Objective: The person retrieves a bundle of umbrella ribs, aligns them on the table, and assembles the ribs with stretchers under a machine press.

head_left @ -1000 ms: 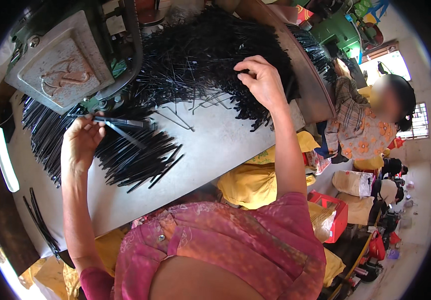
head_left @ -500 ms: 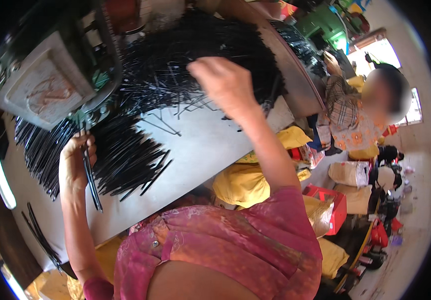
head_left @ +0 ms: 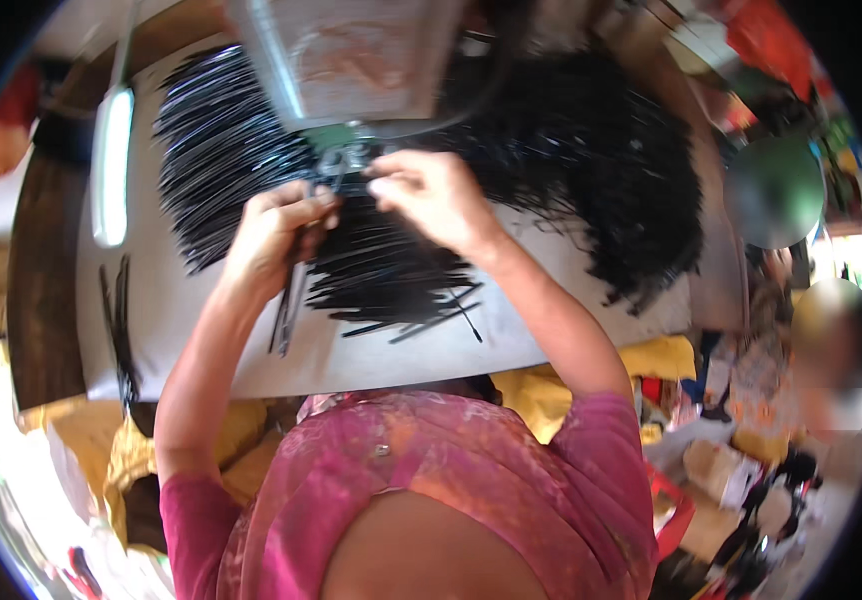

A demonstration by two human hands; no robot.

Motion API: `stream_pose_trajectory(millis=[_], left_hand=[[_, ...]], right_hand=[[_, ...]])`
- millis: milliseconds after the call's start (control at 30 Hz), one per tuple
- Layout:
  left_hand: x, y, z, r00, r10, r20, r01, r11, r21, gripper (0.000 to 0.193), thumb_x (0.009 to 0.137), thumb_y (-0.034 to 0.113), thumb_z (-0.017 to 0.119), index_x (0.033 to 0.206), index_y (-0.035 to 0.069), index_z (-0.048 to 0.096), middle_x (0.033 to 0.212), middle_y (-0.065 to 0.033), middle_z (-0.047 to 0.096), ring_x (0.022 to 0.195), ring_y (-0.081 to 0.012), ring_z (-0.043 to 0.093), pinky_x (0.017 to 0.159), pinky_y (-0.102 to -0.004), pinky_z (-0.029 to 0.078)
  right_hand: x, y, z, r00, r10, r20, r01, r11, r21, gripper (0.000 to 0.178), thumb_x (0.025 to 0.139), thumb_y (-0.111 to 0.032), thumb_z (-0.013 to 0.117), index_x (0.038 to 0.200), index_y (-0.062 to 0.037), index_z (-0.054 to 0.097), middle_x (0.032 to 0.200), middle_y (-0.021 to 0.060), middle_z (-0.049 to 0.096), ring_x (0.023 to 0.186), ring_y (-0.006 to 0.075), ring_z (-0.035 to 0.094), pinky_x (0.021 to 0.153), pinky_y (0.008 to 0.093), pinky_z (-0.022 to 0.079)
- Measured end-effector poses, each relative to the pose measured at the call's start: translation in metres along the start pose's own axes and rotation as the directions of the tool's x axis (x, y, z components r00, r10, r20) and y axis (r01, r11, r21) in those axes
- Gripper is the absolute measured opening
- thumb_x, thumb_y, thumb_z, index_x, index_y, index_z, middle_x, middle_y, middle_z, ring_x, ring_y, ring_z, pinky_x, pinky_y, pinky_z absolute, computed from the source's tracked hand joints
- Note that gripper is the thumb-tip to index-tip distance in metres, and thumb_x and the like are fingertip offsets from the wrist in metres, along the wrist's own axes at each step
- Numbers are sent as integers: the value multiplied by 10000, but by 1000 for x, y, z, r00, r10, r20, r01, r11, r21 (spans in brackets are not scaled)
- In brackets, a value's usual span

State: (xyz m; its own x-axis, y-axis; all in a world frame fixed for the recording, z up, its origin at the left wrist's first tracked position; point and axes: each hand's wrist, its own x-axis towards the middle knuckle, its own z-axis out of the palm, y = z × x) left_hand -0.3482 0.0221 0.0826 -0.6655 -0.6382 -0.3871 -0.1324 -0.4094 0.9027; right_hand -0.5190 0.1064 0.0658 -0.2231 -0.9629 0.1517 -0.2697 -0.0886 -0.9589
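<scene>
My left hand (head_left: 286,230) is closed around a few thin black strips (head_left: 288,315), which stick out below it toward the near table edge. Just above and to its right is the working end of a machine (head_left: 351,65) with a pale panel and green parts. My right hand (head_left: 436,195) is close to that end, its fingers curled and thumb drawn in; blur hides what they may hold. Beneath and between the hands lies a bundle of black strips (head_left: 381,275), and a neater stack of strips (head_left: 216,150) fans out left of the machine.
A large tangled heap of black strips (head_left: 621,170) covers the table's right side. Several loose strips (head_left: 121,330) lie on the white table (head_left: 401,365) at the left, below a lit tube lamp (head_left: 114,170). Yellow cloth (head_left: 666,357) hangs beyond the near edge; a blurred person is at right.
My right hand has moved from above the tangled heap to the machine end, beside my left hand. The left hand still holds its strips. The whole view has turned.
</scene>
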Motion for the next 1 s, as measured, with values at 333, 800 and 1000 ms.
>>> stream_pose_trajectory(millis=[333,800,1000], left_hand=[[0,1,4,993,111,-32,-113,990,-79,91,752,46,583,835,26,553,614,-55,557,415,-46,406,374,-174,286],[5,0,6,989,147,-24,-149,986,-75,87,758,58,593,843,52,574,619,-32,557,420,-23,382,364,-155,263],[8,-3,6,989,149,-22,-150,985,-88,80,760,63,594,836,51,575,621,-35,560,418,-26,386,365,-158,265]], right_hand=[[15,-16,1,947,316,55,-320,918,234,191,808,-170,561,841,17,584,575,-41,479,417,-11,338,357,136,235],[20,-14,2,961,267,70,-276,929,248,203,817,-180,546,823,18,591,554,-47,452,410,-10,325,360,141,220],[19,-12,4,959,277,57,-281,917,284,195,813,-168,553,820,24,589,560,-39,461,409,-8,330,358,138,225]])
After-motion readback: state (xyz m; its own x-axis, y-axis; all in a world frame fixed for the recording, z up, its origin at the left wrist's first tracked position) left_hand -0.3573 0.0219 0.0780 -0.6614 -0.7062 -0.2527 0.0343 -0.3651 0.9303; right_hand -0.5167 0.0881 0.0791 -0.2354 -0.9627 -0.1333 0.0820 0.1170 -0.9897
